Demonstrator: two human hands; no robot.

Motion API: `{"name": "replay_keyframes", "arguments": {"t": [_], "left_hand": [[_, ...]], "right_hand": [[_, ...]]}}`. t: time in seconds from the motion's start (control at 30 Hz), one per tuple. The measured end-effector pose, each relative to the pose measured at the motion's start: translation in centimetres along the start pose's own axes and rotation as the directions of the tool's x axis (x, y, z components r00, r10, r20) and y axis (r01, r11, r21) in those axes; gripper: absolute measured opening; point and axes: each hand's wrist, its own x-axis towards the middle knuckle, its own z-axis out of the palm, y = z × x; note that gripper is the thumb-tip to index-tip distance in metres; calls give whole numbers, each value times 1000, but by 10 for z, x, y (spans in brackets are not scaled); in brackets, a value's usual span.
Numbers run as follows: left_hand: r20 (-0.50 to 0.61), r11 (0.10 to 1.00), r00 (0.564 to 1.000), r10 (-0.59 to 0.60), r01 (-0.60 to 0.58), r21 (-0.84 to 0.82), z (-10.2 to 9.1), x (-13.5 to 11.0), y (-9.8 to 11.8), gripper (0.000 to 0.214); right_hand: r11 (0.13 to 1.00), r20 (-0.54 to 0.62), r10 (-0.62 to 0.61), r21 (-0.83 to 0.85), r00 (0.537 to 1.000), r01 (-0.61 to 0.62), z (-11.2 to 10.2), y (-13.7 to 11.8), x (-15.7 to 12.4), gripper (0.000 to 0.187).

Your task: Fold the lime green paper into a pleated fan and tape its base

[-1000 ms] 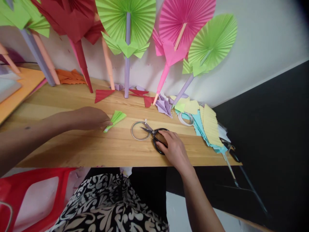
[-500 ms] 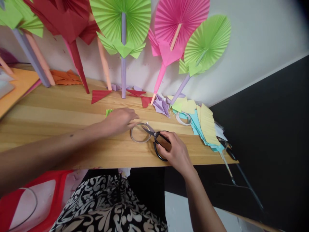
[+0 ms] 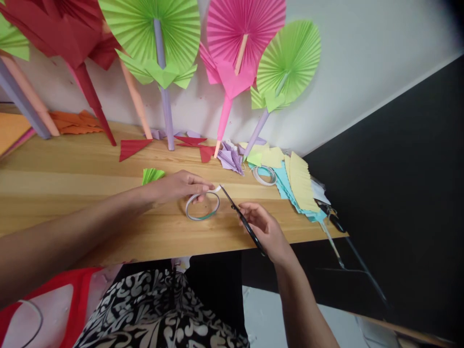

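My left hand [image 3: 181,187] pinches a thin roll of tape [image 3: 187,212] by its upper rim, with a short white end of tape standing out past the fingertips. In my right hand [image 3: 266,227] are black-handled scissors [image 3: 250,231], turned edge-on, their tips right at that tape end. Whether the blades touch the tape I cannot tell. A small pleated green paper piece [image 3: 152,175] lies on the wooden table just behind my left wrist.
Folded-paper fans on sticks, one green [image 3: 159,43], one pink [image 3: 246,29], lean on the wall. Red paper scraps [image 3: 133,149], a second tape roll [image 3: 264,176] and pleated yellow paper [image 3: 300,181] lie along the back and right. The table's front edge is close to me.
My left hand has taken hold of the tape roll and lifted it from the table. The scissors have turned edge-on, tips now at the tape end. The view has shifted right.
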Motion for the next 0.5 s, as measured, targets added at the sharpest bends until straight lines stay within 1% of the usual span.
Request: {"name": "replay_keyframes", "arguments": {"t": [0.07, 0.13, 0.17, 0.23, 0.33, 0.4, 0.43, 0.47, 0.5], "left_hand": [[3, 993, 998, -55, 55, -100, 2, -4, 6, 50], [20, 981, 994, -108, 110, -159, 5, -6, 11, 51], [29, 977, 993, -114, 117, -177, 6, -6, 13, 52], [26, 981, 996, -81, 84, -176, 9, -6, 17, 50], [-2, 997, 1000, 17, -17, -76, 13, -6, 21, 48], [-59, 992, 992, 112, -109, 58, 15, -6, 24, 45], [-107, 976, 977, 182, -166, 138, 17, -7, 25, 42], [-158, 948, 952, 263, -225, 223, 18, -8, 26, 37], [-202, 910, 915, 349, -279, 307, 19, -9, 27, 31]], "right_hand": [[991, 3, 60, 115, 998, -60, -2, -1, -1, 33], [975, 10, 105, 197, 994, -105, -3, -4, -4, 34], [966, 16, 118, 229, 993, -119, -3, -6, -5, 35], [951, 27, 130, 279, 991, -132, -2, -10, -8, 36], [940, 37, 120, 316, 992, -125, -1, -17, -12, 37], [941, 41, 101, 319, 994, -109, 0, -21, -16, 34], [943, 44, 89, 317, 995, -98, 0, -23, -19, 34], [946, 49, 73, 314, 996, -85, 0, -24, -21, 34], [950, 58, 57, 304, 997, -72, 0, -26, -24, 36]]}}
